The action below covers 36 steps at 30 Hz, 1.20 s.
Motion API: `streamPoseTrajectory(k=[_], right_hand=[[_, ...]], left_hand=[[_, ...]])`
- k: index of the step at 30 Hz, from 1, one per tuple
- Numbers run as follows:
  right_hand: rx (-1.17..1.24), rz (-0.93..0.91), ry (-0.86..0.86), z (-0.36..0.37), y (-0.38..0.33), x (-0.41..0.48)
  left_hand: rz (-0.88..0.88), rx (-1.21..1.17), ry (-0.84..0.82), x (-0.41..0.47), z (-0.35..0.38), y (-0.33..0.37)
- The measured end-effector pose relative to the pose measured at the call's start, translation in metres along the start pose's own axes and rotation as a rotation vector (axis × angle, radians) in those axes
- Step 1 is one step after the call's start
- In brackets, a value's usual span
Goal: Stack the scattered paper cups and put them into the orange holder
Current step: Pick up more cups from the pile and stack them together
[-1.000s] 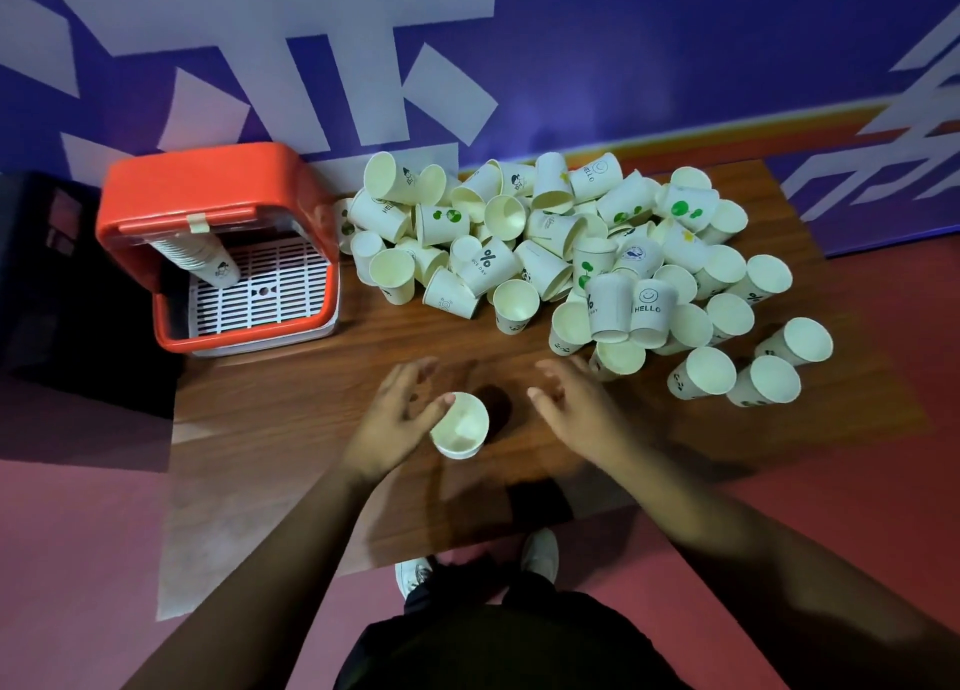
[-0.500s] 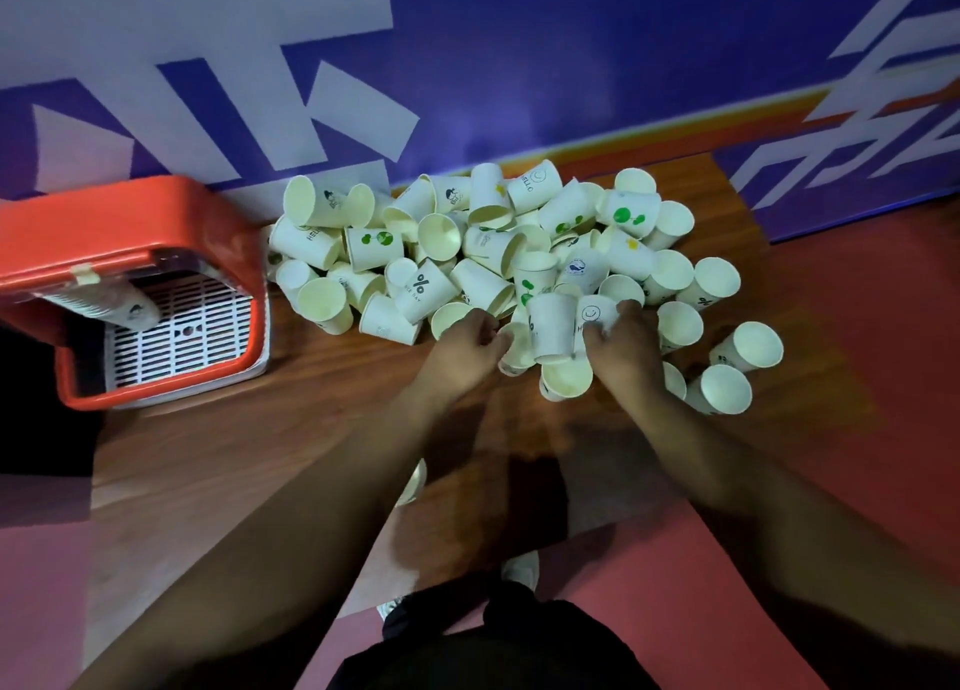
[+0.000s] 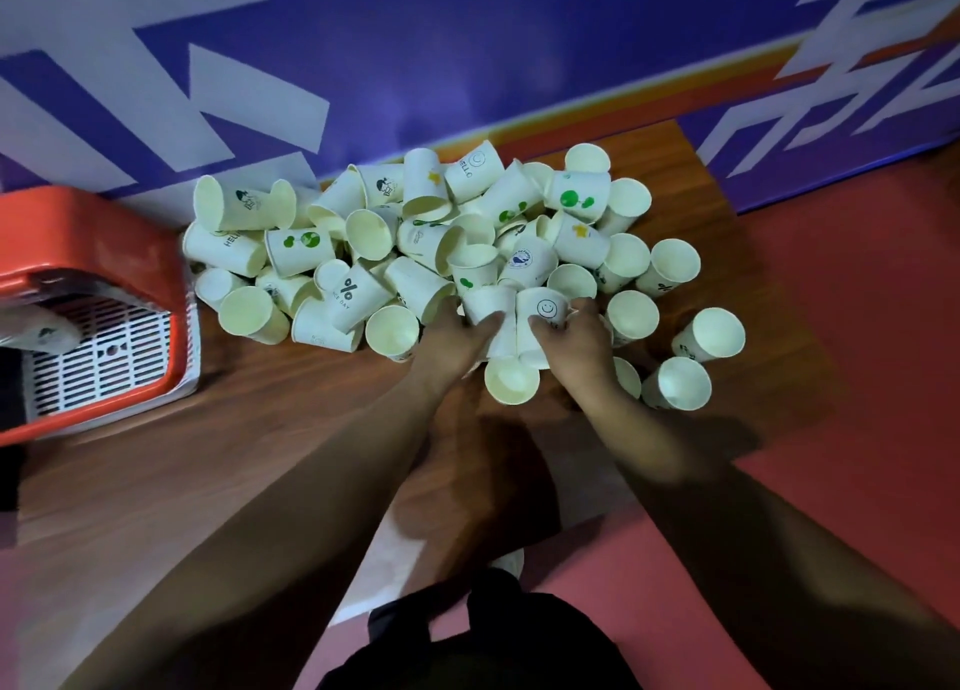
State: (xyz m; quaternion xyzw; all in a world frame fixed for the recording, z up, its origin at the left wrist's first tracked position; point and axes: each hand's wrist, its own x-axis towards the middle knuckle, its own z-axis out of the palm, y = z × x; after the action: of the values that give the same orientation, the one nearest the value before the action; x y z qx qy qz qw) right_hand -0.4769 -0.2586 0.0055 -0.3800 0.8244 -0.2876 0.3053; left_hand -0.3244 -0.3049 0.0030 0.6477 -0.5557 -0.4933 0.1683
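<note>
A heap of several white paper cups [image 3: 415, 242] lies on the wooden table [image 3: 208, 455] against the wall. At the heap's near edge, my left hand [image 3: 457, 341] is closed around a plain upturned cup [image 3: 485, 302]. Beside it my right hand [image 3: 576, 341] grips a cup with a smiley face [image 3: 545, 307]. The two held cups touch each other. Just below my hands lies a cup [image 3: 511, 380] with its mouth towards me. The orange holder [image 3: 93, 294] stands at the left edge with its lid up, a white grid inside and a cup stack [image 3: 41, 328] lying in it.
Loose cups [image 3: 709, 333] lie to the right of my right hand, near the table's right edge. A purple and white wall runs behind the heap. Red floor surrounds the table, and my shoes and dark trousers show below.
Both hands have gone from the near part of the table, beside a single cup, forward into the heap and closed on two cups. The view has shifted right and closer.
</note>
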Motion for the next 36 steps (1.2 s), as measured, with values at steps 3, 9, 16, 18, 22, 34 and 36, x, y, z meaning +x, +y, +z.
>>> streamPoseTrajectory(k=[3,9,16,18,22,34,36], right_hand=[[0.191,0.017,-0.073,-0.012,-0.006,-0.007],[0.432,-0.075,-0.352,-0.020,-0.031,-0.031],[0.467,-0.155,-0.578,0.027,-0.058,-0.085],[0.461,-0.173,-0.602,0.043,-0.063,-0.100],[0.466,-0.180,-0.618,0.062,-0.070,-0.123],[0.380,-0.218,-0.487,0.064,-0.058,-0.146],[0.366,-0.262,-0.506,0.063,-0.060,-0.153]], left_hand=[[0.020,-0.162,0.024,-0.020,-0.015,0.004],[0.167,-0.372,-0.009,-0.069,-0.067,-0.005],[0.229,-0.542,0.119,-0.131,-0.123,-0.038],[0.239,-0.561,0.188,-0.147,-0.135,-0.051],[0.196,-0.634,0.287,-0.174,-0.154,-0.088],[0.206,-0.111,0.246,-0.196,-0.136,-0.177],[0.248,0.002,0.273,-0.192,-0.131,-0.180]])
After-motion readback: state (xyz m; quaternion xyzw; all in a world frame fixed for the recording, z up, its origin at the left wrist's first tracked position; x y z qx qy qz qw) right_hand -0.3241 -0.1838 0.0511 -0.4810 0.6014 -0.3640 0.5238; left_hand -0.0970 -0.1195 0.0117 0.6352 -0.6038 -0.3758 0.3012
